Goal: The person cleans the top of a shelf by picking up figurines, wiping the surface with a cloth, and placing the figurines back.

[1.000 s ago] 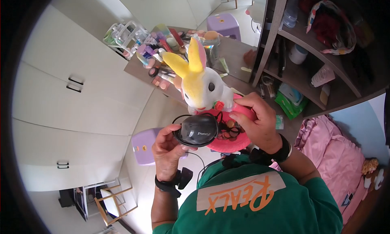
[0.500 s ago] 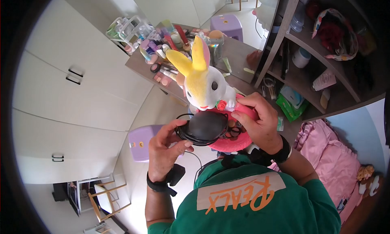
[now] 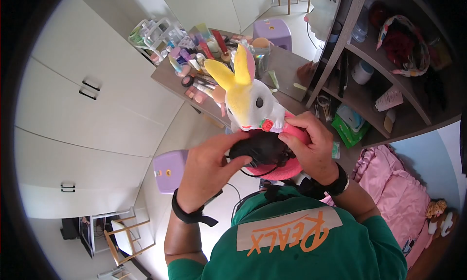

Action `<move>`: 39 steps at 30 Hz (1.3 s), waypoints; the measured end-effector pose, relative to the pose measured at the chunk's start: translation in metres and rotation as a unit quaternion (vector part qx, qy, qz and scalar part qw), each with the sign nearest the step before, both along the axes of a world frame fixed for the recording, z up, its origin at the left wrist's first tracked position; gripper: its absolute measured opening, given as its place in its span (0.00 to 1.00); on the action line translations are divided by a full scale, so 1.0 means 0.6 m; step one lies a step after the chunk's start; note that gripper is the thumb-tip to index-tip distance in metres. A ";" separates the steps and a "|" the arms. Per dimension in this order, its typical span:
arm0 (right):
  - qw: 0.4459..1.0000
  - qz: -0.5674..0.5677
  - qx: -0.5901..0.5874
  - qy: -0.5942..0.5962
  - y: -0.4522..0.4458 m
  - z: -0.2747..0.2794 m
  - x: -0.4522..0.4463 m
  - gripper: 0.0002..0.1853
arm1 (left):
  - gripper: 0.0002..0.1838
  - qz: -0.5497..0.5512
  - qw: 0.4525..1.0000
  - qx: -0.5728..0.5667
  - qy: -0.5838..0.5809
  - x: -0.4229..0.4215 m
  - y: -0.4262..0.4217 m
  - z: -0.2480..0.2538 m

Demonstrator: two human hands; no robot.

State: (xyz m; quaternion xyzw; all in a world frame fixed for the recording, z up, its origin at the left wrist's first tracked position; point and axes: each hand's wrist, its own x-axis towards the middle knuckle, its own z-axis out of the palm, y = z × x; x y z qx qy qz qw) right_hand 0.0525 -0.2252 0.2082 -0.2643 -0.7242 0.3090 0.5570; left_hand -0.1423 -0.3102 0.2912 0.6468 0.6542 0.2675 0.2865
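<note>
A white and yellow rabbit figure (image 3: pixel 249 101) with a red rose at its chest is joined to a pink bowl-like holder (image 3: pixel 288 171). My right hand (image 3: pixel 314 148) pinches the holder's pink rim beside the rabbit. My left hand (image 3: pixel 206 164) is closed on a rounded black object with a cord (image 3: pixel 259 148), its thumb and fingers at the near left side. That object sits low over the holder's opening and hides most of the inside. A loop of black cord hangs at its lower edge.
Behind the rabbit, a dressing table (image 3: pixel 287 68) carries crowded cosmetics (image 3: pixel 204 51) and a mirror. Shelves (image 3: pixel 379 93) with bottles and bags stand at right. A purple stool (image 3: pixel 169 172) is at left, and pink bedding (image 3: pixel 389 187) lies at lower right.
My left hand has moved right and slightly up, carrying the black object further over the pink holder. The object has turned in my grip. My right hand stays on the rim.
</note>
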 end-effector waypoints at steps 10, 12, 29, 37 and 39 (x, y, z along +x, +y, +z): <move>0.999 -0.037 -0.024 -0.025 -0.007 0.000 0.024 0.13 | 0.17 -0.106 0.984 0.112 0.092 0.051 0.040 -0.039; 0.997 -0.071 0.000 -0.026 -0.006 -0.003 0.030 0.13 | 0.14 -0.109 0.963 0.153 0.195 0.069 0.043 -0.061; 0.980 -0.193 0.041 -0.018 -0.058 0.227 0.151 0.13 | 0.23 -0.093 0.817 0.566 0.054 0.046 0.041 -0.027; 0.956 -0.250 0.118 0.094 -0.092 0.447 0.189 0.09 | 0.16 -0.051 0.847 0.519 0.099 -0.024 0.044 -0.029; 0.946 -0.261 0.168 0.093 -0.092 0.493 0.196 0.10 | 0.15 -0.041 0.848 0.517 0.111 -0.036 0.040 -0.024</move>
